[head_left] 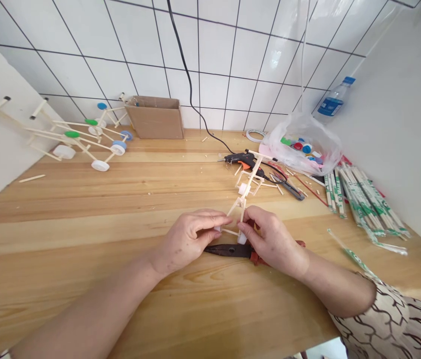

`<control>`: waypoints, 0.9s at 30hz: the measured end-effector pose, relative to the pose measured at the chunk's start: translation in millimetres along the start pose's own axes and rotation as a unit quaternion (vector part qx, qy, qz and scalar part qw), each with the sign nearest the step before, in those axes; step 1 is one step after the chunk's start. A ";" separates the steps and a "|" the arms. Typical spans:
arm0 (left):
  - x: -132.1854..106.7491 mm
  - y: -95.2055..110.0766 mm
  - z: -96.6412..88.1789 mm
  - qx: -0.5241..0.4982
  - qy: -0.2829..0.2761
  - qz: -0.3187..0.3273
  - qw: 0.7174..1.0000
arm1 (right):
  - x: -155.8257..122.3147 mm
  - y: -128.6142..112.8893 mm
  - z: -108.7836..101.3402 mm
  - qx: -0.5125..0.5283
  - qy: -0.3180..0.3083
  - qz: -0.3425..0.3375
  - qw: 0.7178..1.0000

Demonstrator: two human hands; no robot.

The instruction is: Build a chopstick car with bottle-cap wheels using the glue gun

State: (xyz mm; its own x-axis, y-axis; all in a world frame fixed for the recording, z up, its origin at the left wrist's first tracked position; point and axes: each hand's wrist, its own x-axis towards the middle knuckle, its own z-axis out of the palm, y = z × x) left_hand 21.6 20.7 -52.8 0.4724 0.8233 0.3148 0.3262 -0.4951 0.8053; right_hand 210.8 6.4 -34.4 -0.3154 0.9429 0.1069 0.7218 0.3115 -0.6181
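While the left hand (191, 234) and the right hand (272, 239) hold its near end, the stick frame (252, 175) stretches away beyond the fingertips, over the table (120, 224). The right thumb and fingers pinch a near stick just above a white wheel (242, 239); the left ones close narrowly on the opposite corner, though what exactly they press seems partly hidden. Its long axis runs from between the hands toward the wall (213, 55), slanting a little right, with a crossbar (254, 152) at the far end. Nearer the body lie the pliers (227, 250), partly covered by the right hand. Around the far end are the glue gun (234, 157) and the bag (330, 152) of caps; well left stand other frames (71, 134).
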 end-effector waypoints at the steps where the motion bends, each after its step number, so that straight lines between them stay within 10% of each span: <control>1: 0.0 -0.1 0.0 0.000 0.001 0.001 1.000 | 0.0 0.2 0.2 -0.001 0.000 0.000 1.000; 27: -0.1 -3.0 -0.2 0.002 -0.002 0.015 1.000 | -1.2 0.2 0.0 0.001 -0.004 0.002 1.000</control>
State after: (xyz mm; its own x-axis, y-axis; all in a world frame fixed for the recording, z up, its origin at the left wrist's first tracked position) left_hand 20.4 22.2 -55.2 0.4854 0.8069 0.3367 0.3152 -0.5207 0.7934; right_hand 211.4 5.3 -34.6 -0.3180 0.9431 0.0976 0.7218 0.3075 -0.6200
